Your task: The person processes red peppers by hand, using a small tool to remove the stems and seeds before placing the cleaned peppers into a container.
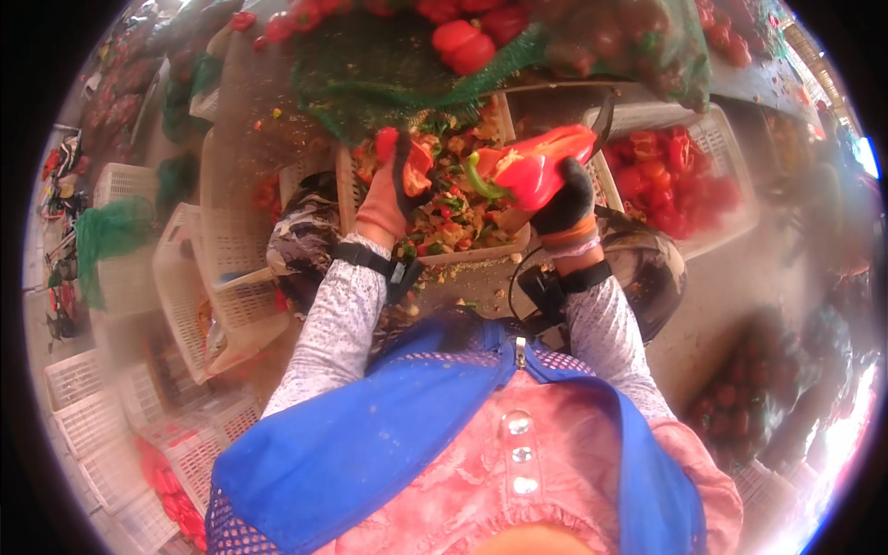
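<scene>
My left hand (387, 192), in a dark and orange glove, is closed around a torn piece of red bell pepper (419, 166). In my right hand (566, 205), gloved the same way, is a larger red bell pepper (535, 176), cut open, its green stem (481, 178) pointing left. A dark, curved, blade-like thing (605, 120) sticks up past the pepper's far end; whether my right hand holds it I cannot tell. Both hands are above a white crate (481, 253) of pepper cores, seeds and scraps, between my knees.
Right of my knees, a white crate (726, 199) holds red peppers. Ahead, red peppers (464, 46) lie on a green mesh sack (388, 88). Several white crates (185, 277) stand at the left, one draped with green mesh (116, 236). Filled mesh sacks (740, 388) rest at the lower right.
</scene>
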A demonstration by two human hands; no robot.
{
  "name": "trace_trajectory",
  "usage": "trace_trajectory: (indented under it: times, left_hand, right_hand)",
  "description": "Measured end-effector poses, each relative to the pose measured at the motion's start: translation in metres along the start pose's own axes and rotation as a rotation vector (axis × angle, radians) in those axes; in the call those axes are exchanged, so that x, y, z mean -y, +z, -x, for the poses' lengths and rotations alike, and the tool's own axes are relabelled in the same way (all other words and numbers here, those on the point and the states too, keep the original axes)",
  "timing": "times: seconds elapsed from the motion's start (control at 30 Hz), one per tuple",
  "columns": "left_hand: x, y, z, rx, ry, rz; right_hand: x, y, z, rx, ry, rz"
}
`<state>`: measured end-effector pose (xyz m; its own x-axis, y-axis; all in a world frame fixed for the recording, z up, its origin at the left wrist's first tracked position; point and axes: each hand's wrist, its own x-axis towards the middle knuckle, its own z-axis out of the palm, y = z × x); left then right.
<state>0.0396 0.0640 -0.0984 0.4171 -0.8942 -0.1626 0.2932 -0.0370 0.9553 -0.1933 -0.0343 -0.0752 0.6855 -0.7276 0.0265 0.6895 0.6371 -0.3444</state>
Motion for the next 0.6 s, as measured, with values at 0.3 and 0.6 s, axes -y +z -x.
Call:
trace_trajectory:
  times: [0.3, 0.6]
  left_hand:
    - [-0.059, 0.030, 0.023, 0.190, -0.088, -0.127]
    - [-0.065, 0.070, 0.021, 0.254, -0.072, 0.046]
  right_hand:
    - [0.001, -0.008, -0.005, 0.025, -0.062, 0.248]
    - [0.007, 0.027, 0.001, 0.069, -0.080, 0.637]
